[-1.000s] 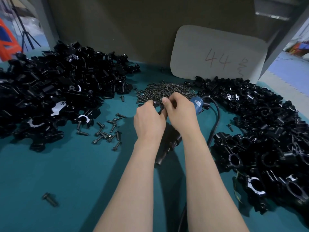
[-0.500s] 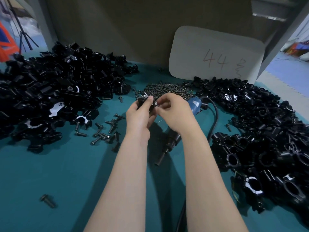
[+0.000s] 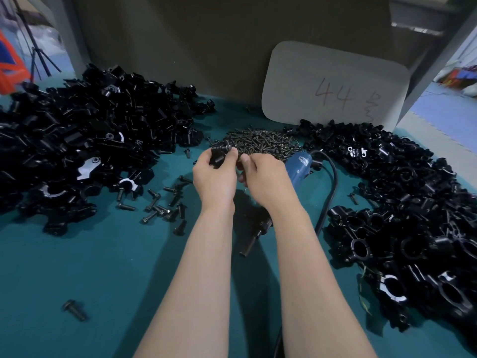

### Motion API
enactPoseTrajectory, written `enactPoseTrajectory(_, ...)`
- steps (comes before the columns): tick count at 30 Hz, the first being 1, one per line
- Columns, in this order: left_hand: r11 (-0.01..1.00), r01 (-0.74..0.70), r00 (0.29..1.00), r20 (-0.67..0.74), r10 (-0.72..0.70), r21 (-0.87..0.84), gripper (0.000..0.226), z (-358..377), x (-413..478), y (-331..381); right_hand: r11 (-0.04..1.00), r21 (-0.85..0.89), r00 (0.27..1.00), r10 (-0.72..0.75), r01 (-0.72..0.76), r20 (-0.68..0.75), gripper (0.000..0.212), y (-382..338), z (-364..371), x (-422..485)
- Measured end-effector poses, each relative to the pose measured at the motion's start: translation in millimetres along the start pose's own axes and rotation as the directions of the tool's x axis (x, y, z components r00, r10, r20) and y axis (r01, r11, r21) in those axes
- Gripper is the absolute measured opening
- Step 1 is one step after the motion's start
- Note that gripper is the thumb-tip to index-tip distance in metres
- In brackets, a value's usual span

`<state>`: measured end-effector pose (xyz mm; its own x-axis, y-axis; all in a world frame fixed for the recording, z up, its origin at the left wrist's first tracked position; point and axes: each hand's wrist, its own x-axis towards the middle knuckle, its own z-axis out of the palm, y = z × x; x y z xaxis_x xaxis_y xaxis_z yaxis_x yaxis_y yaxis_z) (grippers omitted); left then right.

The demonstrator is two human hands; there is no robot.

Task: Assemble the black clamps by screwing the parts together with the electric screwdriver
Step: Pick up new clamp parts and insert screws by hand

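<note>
- Two hands hover slightly apart over the table (image 3: 103, 267). The left hand (image 3: 214, 177) grips a black clamp part (image 3: 219, 155) just before the screw pile (image 3: 260, 140).
- A second ago they were pressed together. The part has since come up into view, probably ready for a screw.
- The right hand (image 3: 265, 177) curls beside it; I cannot tell if it pinches a screw.
- The electric screwdriver (image 3: 299, 166) lies on the table beneath the right hand.

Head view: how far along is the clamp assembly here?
Done: the right pile looks like assembled clamps. In hand: the left hand grips a clamp part, the right hand is beside it, its contents hidden; the electric screwdriver lies unheld on the table. Left: a large left pile of loose parts and the screw heap.
</note>
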<state>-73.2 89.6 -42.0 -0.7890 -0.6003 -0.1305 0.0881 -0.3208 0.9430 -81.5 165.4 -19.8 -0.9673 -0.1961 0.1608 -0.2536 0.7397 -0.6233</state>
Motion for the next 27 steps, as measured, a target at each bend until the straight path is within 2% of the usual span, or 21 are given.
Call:
enactPoseTrajectory(2,1.0,-0.005,1.0,-0.003,0.005,0.014,0.007,0.5,-0.1,-0.3,1.0,0.006,1.0,-0.011,0.011,-0.009,0.02,-1.4,-3.5,-0.2)
enactPoseTrajectory(7,0.999,-0.031,0.999,-0.011,0.031,0.037,0.006,1.9,-2.4,-2.3,1.0,0.028,0.999,0.004,-0.003,-0.05,0.015,-1.4,1.2,-0.4)
enactPoseTrajectory(10,0.998,-0.054,0.999,-0.007,0.054,0.04,0.013,2.3,-3.0,-3.5,1.0,-0.023,0.997,0.006,-0.008,-0.075,0.032,-0.1,5.1,-0.7)
enactPoseTrajectory(13,0.999,-0.029,1.0,-0.002,0.029,0.019,0.006,2.7,-3.6,-2.2,0.998,-0.067,0.997,0.0,-0.006,-0.076,0.039,0.6,7.5,-1.6)
enactPoseTrajectory(17,0.985,0.1,0.995,0.033,-0.096,-0.143,0.006,0.8,-3.0,2.9,0.996,0.089,0.998,0.028,-0.024,-0.052,0.038,0.0,0.8,0.3)
enactPoseTrajectory(20,0.936,0.253,0.967,0.094,-0.236,-0.245,0.003,-1.5,-2.1,6.9,0.989,0.145,0.997,-0.01,0.02,-0.074,0.021,0.4,-8.8,-1.4)
enactPoseTrajectory(23,0.892,0.351,0.936,0.132,-0.326,-0.284,0.007,-3.7,1.6,8.1,0.988,0.139,0.997,-0.056,0.063,-0.052,0.026,0.4,-11.7,-3.1)
enactPoseTrajectory(27,0.869,0.396,0.918,0.135,-0.372,-0.296,0.02,-5.4,4.3,8.2,0.993,0.102,0.997,-0.056,0.06,-0.044,0.021,-0.8,-7.9,-1.9)
